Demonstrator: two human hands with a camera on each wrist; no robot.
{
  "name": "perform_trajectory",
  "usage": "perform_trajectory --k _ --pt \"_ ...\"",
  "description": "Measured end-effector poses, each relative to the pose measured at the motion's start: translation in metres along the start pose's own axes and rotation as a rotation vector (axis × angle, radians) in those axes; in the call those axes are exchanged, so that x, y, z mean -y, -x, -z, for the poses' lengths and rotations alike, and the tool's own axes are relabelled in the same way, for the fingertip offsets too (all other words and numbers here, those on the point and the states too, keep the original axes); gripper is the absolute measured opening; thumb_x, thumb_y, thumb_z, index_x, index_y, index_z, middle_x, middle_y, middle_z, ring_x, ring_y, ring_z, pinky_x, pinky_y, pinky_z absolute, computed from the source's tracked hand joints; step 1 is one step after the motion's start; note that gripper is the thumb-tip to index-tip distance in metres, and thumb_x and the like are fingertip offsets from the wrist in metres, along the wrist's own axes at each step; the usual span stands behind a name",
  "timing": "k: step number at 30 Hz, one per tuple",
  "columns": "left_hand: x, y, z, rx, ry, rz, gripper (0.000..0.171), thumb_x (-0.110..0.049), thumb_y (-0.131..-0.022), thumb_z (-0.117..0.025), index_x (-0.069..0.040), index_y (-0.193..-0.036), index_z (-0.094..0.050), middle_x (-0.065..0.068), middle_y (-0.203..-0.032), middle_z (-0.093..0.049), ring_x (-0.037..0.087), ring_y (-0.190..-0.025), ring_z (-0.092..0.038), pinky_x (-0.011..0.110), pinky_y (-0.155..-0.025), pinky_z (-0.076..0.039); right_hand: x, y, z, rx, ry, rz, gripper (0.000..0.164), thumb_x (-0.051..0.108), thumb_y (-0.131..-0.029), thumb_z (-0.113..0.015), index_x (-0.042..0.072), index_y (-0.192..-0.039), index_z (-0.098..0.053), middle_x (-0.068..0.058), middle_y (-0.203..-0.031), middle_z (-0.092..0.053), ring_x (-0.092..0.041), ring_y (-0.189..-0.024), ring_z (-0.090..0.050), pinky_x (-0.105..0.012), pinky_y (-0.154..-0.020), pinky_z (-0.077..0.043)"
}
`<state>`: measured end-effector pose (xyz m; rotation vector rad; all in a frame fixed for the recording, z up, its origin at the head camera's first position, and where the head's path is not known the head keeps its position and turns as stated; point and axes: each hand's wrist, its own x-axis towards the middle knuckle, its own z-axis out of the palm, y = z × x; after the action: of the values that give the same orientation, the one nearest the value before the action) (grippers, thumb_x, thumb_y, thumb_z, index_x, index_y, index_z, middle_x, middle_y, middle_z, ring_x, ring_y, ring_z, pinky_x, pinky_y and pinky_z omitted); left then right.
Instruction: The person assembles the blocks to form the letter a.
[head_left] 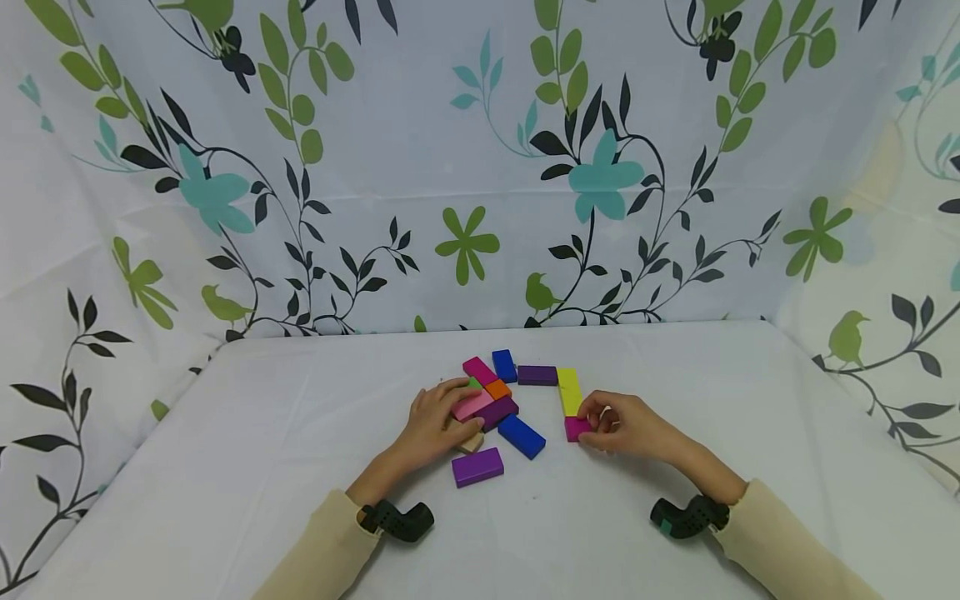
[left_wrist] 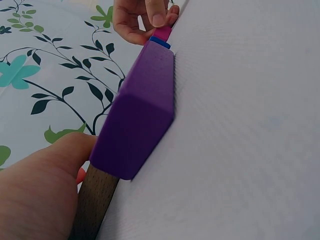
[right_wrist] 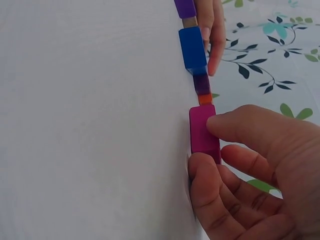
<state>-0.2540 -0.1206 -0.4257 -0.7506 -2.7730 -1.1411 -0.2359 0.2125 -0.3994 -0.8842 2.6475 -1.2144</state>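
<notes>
My right hand [head_left: 622,423] pinches a magenta block [head_left: 576,429] at the near end of a yellow block [head_left: 570,392]. In the right wrist view, the thumb lies on this magenta block [right_wrist: 202,125] and a fingertip meets its near end. On the left, my left hand [head_left: 435,425] rests with its fingers over a cluster of blocks. A pink block [head_left: 471,406] shows under its fingers, beside a green block [head_left: 475,383], an orange block [head_left: 498,389] and a dark purple block [head_left: 498,412]. The thumb lies near a wooden block [head_left: 471,443], partly hidden.
A blue block [head_left: 522,437] and a purple block [head_left: 477,467] lie nearer me. Farther back are another magenta block [head_left: 479,369], a blue block [head_left: 504,366] and a dark purple block [head_left: 537,376] that meets the yellow one. A patterned curtain [head_left: 405,183] hangs behind the white table [head_left: 570,533].
</notes>
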Motion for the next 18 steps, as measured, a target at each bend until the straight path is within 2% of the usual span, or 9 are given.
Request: perform_trajectory --k 18 --pt "0.0018 -0.0003 -0.001 -0.007 0.001 -0.011 0.051 -0.032 -0.091 -0.065 -0.014 -0.137 -0.054 0.012 -0.152 -0.037 0.037 -0.142 -0.024 0.064 -0.113 -0.002 -0.0026 -0.0013 0.0006 0.013 -0.022 -0.01 0.029 0.01 -0.085 -0.074 0.0 -0.106 -0.058 -0.005 -0.085 -0.056 -0.01 -0.067 -0.055 -0.022 -0.055 -0.048"
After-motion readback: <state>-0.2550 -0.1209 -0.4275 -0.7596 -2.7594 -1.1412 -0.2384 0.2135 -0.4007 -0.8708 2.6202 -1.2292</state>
